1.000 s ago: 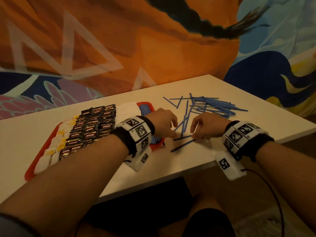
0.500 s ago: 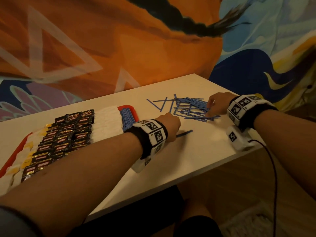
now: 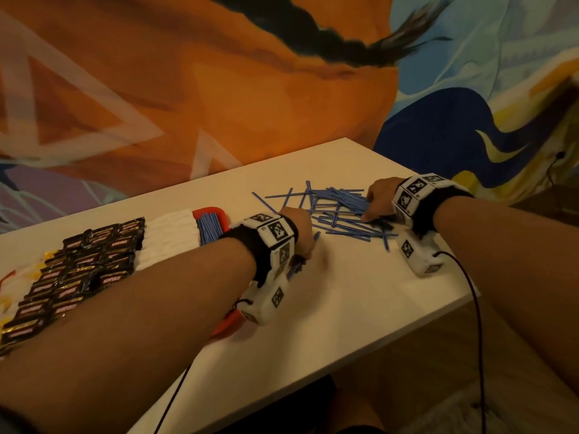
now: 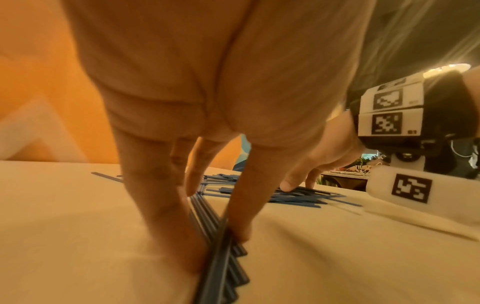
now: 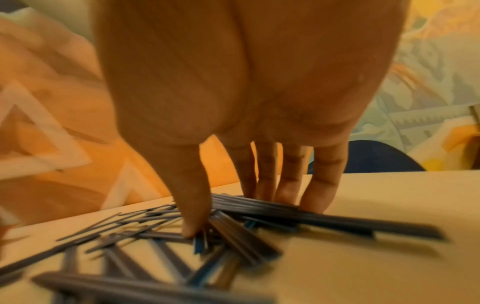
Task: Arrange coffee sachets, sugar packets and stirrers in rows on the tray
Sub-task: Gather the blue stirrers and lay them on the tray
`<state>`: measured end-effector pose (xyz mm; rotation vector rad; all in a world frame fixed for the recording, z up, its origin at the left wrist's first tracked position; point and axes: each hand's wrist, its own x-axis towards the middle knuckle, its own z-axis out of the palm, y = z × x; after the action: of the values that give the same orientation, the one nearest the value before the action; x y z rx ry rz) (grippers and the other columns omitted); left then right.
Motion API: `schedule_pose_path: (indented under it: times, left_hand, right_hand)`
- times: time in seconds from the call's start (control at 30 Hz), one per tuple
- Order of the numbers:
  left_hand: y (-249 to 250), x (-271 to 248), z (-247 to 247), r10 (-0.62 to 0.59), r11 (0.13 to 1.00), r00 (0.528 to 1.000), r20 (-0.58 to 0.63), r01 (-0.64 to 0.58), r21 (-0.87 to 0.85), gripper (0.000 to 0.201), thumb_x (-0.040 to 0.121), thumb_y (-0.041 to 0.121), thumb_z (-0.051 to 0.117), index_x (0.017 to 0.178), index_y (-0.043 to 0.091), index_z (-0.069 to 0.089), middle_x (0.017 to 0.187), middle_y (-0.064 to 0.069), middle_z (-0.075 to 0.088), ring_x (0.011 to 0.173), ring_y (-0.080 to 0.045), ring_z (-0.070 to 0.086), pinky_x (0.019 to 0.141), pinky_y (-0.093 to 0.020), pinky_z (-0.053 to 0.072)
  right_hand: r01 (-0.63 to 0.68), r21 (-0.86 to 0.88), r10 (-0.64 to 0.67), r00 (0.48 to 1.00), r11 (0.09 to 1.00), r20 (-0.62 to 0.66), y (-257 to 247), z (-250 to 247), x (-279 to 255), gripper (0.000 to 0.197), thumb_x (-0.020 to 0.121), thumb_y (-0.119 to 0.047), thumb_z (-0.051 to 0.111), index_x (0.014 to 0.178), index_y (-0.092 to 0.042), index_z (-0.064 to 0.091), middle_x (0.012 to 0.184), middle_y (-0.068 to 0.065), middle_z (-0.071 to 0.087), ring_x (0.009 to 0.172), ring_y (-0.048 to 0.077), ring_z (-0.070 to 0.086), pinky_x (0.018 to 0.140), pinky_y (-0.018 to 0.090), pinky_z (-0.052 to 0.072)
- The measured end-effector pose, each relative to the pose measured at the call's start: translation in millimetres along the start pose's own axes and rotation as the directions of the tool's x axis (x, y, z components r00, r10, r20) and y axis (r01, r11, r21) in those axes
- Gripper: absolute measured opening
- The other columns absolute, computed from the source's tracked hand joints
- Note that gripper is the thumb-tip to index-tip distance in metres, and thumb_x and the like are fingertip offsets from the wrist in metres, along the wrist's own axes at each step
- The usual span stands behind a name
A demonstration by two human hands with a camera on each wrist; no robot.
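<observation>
Blue plastic stirrers (image 3: 338, 211) lie in a loose, crossed heap on the white table (image 3: 360, 296), far right of centre in the head view; we see the right hand (image 3: 380, 198) set on the heap's right edge, fingers down among the sticks, w/ the left hand (image 3: 300, 230) just left of the heap, curled round a small bundle (image 3: 294, 269) whose ends poke out below the wrist. Further left sits the red tray (image 3: 219, 213), already carrying dark coffee sachets (image 3: 94, 261), a white band of sugar packets (image 3: 170, 236) and a short row of stirrers at its right end. Left wrist view: thumb and fingers (image 4: 161, 216) pinch the bundle (image 4: 221, 257) of several sticks, roughly parallel, against the table; grip narrow, closed on them. Right wrist view (blurred): the right hand's thumb (image 5: 193, 216) and four fingertips press down on the heap (image 5: 233, 226), fingers mostly straight; whether any stick is actually pinched we cannot tell. We judge the step to be stirrer gathering, sachets and sugar apparently done. The next move prob. calls for squaring the bundle's ends, then laying it beside the tray's stirrer row, parallel to it, w/o disturbing the sugar packets.
</observation>
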<state>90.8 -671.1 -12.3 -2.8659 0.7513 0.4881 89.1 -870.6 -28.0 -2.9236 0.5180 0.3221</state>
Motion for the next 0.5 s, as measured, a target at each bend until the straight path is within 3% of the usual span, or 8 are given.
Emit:
schedule_pose_path:
  times: [0.03, 0.13, 0.23, 0.3, 0.33, 0.4, 0.5]
  left_hand:
    - [1.2, 2.6, -2.0, -0.006, 1.0, 1.0, -0.011, 0.006, 0.0, 0.024, 0.091, 0.031, 0.071, 0.097, 0.011, 0.06, 0.072, -0.001, 0.049, 0.07, -0.016, 0.055, 0.067, -0.03, 0.049]
    - [0.4, 7.9, -8.3, -0.015, 0.997, 0.999, -0.03, 0.013, -0.072, 0.032, 0.093, 0.028, 0.067, 0.072, 0.012, 0.049, 0.068, -0.002, 0.047, 0.056, -0.013, 0.042, 0.048, -0.024, 0.037]
    - [-11.4, 18.5, -9.7, -0.093, 0.959, 0.995, -0.039, 0.079, -0.272, 0.025, 0.097, 0.026, 0.061, 0.079, 0.01, 0.053, 0.078, -0.008, 0.058, 0.058, -0.015, 0.051, 0.048, -0.025, 0.041]
    - [-17.3, 15.5, -8.2, -0.165, 0.858, 0.986, 0.04, 0.163, -0.486, 0.03, 0.099, 0.033, 0.059, 0.087, 0.005, 0.056, 0.083, -0.011, 0.065, 0.06, -0.021, 0.063, 0.054, -0.028, 0.054]
    - [-17.9, 14.2, -6.4, -0.171, 0.812, 0.983, 0.072, 0.182, -0.554, 0.039, 0.099, 0.04, 0.059, 0.097, 0.001, 0.058, 0.088, -0.013, 0.068, 0.067, -0.025, 0.068, 0.064, -0.033, 0.06]
    - [-15.1, 15.4, -3.8, -0.152, 0.799, 0.985, 0.08, 0.17, -0.576, 0.061, 0.093, 0.056, 0.059, 0.114, -0.002, 0.058, 0.104, -0.016, 0.069, 0.091, -0.032, 0.071, 0.084, -0.043, 0.06]
    - [-1.2, 15.3, -5.1, -0.126, 0.839, 0.99, 0.061, 0.139, -0.526, 0.063, 0.088, 0.065, 0.06, 0.097, 0.002, 0.059, 0.101, -0.015, 0.069, 0.102, -0.032, 0.07, 0.091, -0.044, 0.058]
  right_hand:
    - [0.021, 0.013, -0.021, 1.0, 1.0, -0.007, -4.5, 1.0, -1.9, 0.057, 0.077, -0.054, 0.076, 0.114, -0.012, 0.065, 0.109, 0.008, 0.068, 0.098, 0.027, 0.063, 0.093, 0.043, 0.052]
    - [0.098, 0.17, -0.109, 0.992, 0.981, 0.057, -21.5, 5.2, -11.8, 0.042, 0.079, -0.043, 0.079, 0.102, -0.009, 0.072, 0.099, 0.01, 0.073, 0.093, 0.027, 0.068, 0.09, 0.044, 0.056]
    - [0.042, 0.46, -0.145, 0.971, 0.887, 0.191, -27.1, 6.8, -19.1, 0.024, 0.087, -0.018, 0.074, 0.103, -0.002, 0.071, 0.092, 0.013, 0.073, 0.084, 0.025, 0.07, 0.086, 0.042, 0.059]
    - [0.034, 0.475, -0.127, 0.978, 0.879, 0.165, -22.3, 5.7, -22.0, 0.02, 0.089, -0.013, 0.07, 0.105, -0.001, 0.07, 0.094, 0.013, 0.072, 0.085, 0.026, 0.07, 0.085, 0.041, 0.059]
    - [0.041, 0.448, -0.118, 0.983, 0.893, 0.144, -20.2, 6.0, -23.0, 0.019, 0.09, -0.013, 0.068, 0.106, -0.003, 0.07, 0.095, 0.013, 0.073, 0.087, 0.026, 0.07, 0.083, 0.04, 0.06]
    - [0.065, 0.403, -0.141, 0.977, 0.913, 0.163, -19.7, 7.2, -27.5, 0.017, 0.09, -0.011, 0.067, 0.105, -0.016, 0.071, 0.094, 0.007, 0.07, 0.084, 0.022, 0.067, 0.075, 0.034, 0.059]
    - [0.096, 0.4, -0.204, 0.949, 0.912, 0.238, -24.0, 7.7, -31.3, 0.028, 0.09, -0.007, 0.064, 0.099, -0.033, 0.07, 0.1, 0.004, 0.068, 0.087, 0.017, 0.062, 0.07, 0.028, 0.054]
